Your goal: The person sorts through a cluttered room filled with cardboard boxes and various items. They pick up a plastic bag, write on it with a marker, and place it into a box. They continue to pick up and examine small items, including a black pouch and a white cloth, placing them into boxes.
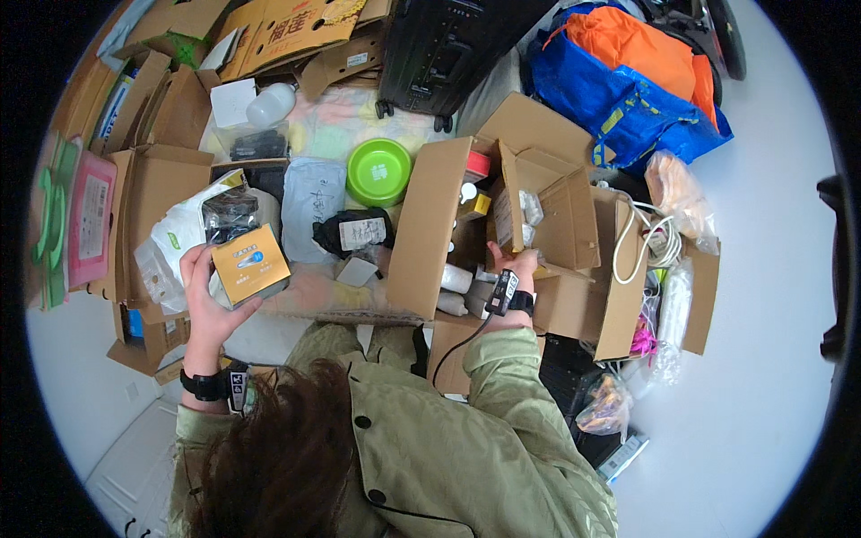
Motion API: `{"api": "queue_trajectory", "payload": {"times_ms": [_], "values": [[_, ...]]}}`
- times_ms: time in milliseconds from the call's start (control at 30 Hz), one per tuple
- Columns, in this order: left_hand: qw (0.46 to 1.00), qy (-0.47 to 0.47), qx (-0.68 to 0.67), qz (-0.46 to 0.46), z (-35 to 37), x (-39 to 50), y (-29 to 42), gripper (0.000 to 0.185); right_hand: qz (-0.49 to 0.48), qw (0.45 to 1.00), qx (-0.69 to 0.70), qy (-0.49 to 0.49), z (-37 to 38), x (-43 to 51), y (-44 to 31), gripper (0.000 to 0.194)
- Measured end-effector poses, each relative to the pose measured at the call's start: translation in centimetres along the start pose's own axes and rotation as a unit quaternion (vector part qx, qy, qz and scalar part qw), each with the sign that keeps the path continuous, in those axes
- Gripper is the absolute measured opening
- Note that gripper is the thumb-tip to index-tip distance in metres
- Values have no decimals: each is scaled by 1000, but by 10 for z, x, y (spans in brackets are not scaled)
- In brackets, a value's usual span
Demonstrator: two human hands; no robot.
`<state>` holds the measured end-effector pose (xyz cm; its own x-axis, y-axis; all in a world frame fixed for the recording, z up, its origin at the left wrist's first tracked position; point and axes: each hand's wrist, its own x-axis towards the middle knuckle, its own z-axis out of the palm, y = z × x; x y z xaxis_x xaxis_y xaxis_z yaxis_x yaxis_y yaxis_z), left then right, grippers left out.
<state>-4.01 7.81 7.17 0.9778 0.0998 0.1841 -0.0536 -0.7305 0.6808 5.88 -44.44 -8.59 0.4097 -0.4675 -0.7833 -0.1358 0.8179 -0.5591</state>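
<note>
My left hand [214,296] grips a small orange box with a blue picture [250,265], beside a white plastic bag [178,228] and a dark plastic-wrapped item [230,214]. On the right, my right hand [512,263] reaches over a large open cardboard box [430,228]. Its fingers touch the lower edge of a smaller open cardboard box [555,215], which tilts inside the large one and holds clear plastic-wrapped pieces [530,208]. Whether the fingers close on that edge is unclear. White bottles [456,278], a red-lidded container [477,165] and a yellow box [475,206] lie in the large box.
Between my hands are a green plastic bowl [379,172], a grey mailing bag [313,208] and a black bag [353,232]. A black suitcase [430,54] stands behind. A blue bag [625,111] and a coiled white cable [662,242] are at right; cardboard boxes [171,165] crowd the left.
</note>
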Motion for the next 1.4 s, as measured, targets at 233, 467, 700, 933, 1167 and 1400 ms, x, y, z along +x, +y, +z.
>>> {"api": "queue_trajectory", "payload": {"times_ms": [233, 467, 700, 933, 1167, 1400], "values": [[1000, 3, -30, -5, 2, -3, -5, 85, -97, 969, 220, 50, -11, -28, 25, 37], [999, -4, -15, -38, 4, -8, -9, 85, -127, 970, 205, 31, 5, -20, 41, 33], [998, -1, 9, -67, -3, -20, -24, 86, -316, 889, -332, -7, -56, 97, 69, 30], [993, 7, -11, -114, -4, -34, -36, 86, -260, 891, -372, -21, -74, 127, 67, 39], [996, -17, 19, -80, 11, -23, -25, 87, -285, 785, -530, 145, -61, 49, 71, 36], [995, -50, 24, -87, 23, -14, -8, 84, -136, 986, -39, 90, -48, 76, 92, 26]]}}
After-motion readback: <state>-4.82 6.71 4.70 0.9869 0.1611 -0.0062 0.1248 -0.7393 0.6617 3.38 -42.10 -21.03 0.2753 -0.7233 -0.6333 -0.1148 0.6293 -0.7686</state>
